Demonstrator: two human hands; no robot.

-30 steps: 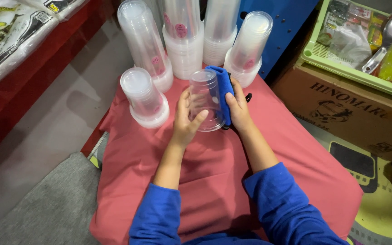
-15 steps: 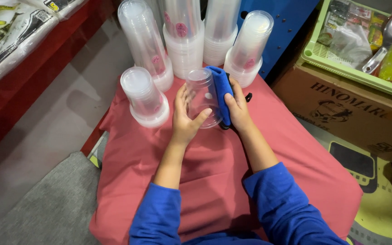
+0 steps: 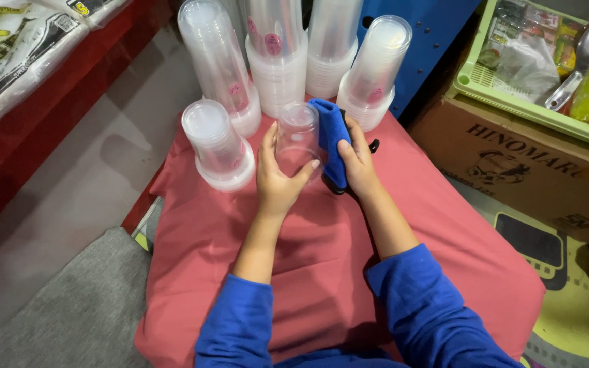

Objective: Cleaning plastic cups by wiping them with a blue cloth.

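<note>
My left hand (image 3: 277, 178) grips a clear plastic cup (image 3: 298, 140), held upside down just above the red cloth-covered table (image 3: 322, 272). My right hand (image 3: 357, 162) presses a blue cloth (image 3: 332, 140) against the cup's right side. Both sleeves are blue. Behind the hands stand several tall stacks of clear plastic cups (image 3: 277, 61), and one shorter stack (image 3: 216, 146) stands just left of the held cup.
A cardboard box (image 3: 533, 170) sits to the right with a green tray (image 3: 512, 88) holding a metal ladle (image 3: 584, 58) and packets. A red shelf (image 3: 49, 109) with printed sacks runs along the left. A grey mat (image 3: 76, 313) lies on the floor.
The blue cloth has slid a little up the cup's right side and the cup has turned slightly in my left hand. Nothing else has moved.
</note>
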